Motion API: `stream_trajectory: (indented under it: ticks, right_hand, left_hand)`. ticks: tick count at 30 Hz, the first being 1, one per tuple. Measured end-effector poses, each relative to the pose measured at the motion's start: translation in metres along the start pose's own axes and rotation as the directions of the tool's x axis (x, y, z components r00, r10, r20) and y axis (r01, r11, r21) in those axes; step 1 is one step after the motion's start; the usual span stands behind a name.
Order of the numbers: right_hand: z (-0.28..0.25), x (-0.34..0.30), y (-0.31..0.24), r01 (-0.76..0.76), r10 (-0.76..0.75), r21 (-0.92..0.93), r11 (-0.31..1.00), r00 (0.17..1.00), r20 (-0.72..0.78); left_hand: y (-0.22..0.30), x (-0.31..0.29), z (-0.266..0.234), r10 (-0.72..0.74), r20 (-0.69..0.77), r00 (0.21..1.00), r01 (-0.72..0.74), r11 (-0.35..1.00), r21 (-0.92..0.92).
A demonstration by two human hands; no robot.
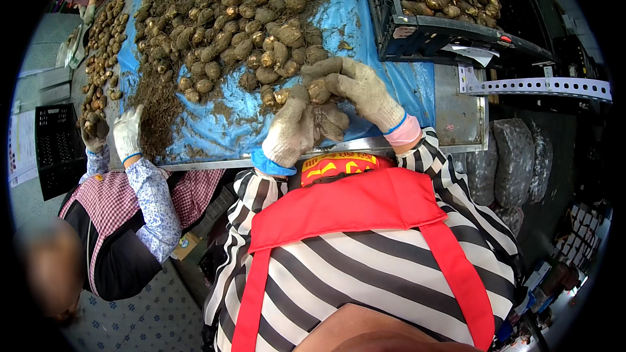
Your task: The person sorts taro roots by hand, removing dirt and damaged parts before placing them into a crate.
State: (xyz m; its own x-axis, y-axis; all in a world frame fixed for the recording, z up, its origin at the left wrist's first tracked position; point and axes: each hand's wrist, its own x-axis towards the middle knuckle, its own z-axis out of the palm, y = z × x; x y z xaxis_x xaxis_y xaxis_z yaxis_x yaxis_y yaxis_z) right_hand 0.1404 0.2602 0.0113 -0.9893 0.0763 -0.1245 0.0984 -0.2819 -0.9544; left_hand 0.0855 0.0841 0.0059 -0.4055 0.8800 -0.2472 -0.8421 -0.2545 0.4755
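Both my hands wear soiled white work gloves and meet above the near edge of the table. Between them is one small brown taro corm (pixel 319 92) with a pale patch. My right hand (pixel 366 89) comes from the right, its fingers closed over the corm. My left hand (pixel 293 129) is closed from below, its thumb against the corm and its dirty fingers curled under. What lies inside those curled fingers is hidden. Just beyond my hands spreads a large heap of soil-covered taro corms (pixel 228 19) on a blue plastic sheet (pixel 349 23).
A black crate (pixel 417 29) full of corms stands at the far right, beside a white perforated metal bar (pixel 535 85). At left a co-worker's gloved hands (pixel 128 132) are near a smaller corm row (pixel 107 32). Stuffed sacks (pixel 513 163) stand right of the table.
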Motion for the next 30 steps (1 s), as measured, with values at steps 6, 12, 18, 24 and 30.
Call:
stream_trajectory:
  ticks: [6,12,18,24,30]
  right_hand:
    - [0.004,0.003,0.007,0.030,-0.030,-0.001,1.000,0.996,-0.087]
    - [0.004,0.000,0.004,0.183,-0.177,-0.071,0.980,0.980,0.088]
    - [0.011,-0.002,0.003,0.353,-0.336,-0.568,0.744,0.932,0.139]
    - [0.021,-0.007,-0.001,0.362,-0.362,-0.486,0.796,0.927,0.096]
    - [0.033,-0.009,0.012,0.167,-0.300,-0.528,0.833,0.938,-0.176]
  left_hand:
    - [-0.002,0.002,0.002,-0.037,0.002,0.999,0.037,0.999,-0.025]
    - [-0.006,-0.002,-0.007,0.006,-0.005,1.000,-0.007,0.980,-0.198]
    - [-0.008,0.002,-0.003,0.042,-0.042,0.998,-0.048,0.986,-0.162]
    - [-0.014,0.000,-0.017,0.034,-0.064,0.997,-0.050,0.963,-0.264]
    - [-0.014,0.004,0.001,0.087,-0.066,0.994,-0.085,0.996,0.033]
